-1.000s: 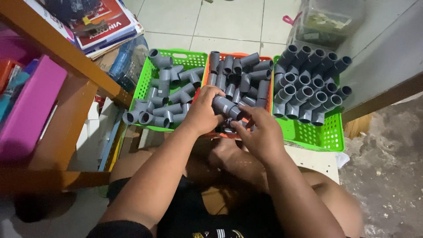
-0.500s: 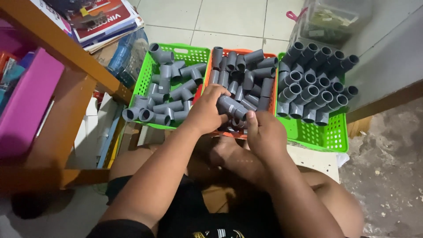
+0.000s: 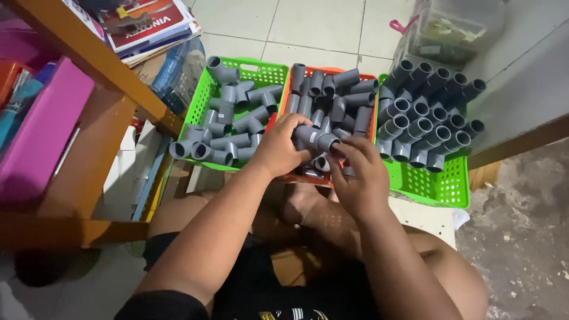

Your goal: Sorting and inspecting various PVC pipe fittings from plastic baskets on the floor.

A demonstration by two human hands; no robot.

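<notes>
On the tiled floor, over the orange basket, our left hand and right hand clamp their fingers on one grey pipe fitting; green baskets flank it.

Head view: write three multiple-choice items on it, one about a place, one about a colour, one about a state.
1. Where does the orange basket sit?
A. Between the two green ones
B. On the wooden shelf
C. On the person's lap

2. What colour are the pipe fittings?
A. White
B. Grey
C. Blue

3. How does the left hand stand?
A. Flat on the floor
B. Closed around a grey fitting
C. Resting on a book

Key: 1 A, the left green basket and right green basket flank it. 2 B, all fittings look grey. 3 B, its fingers wrap the fitting, with the right hand touching the fitting's end.
</notes>
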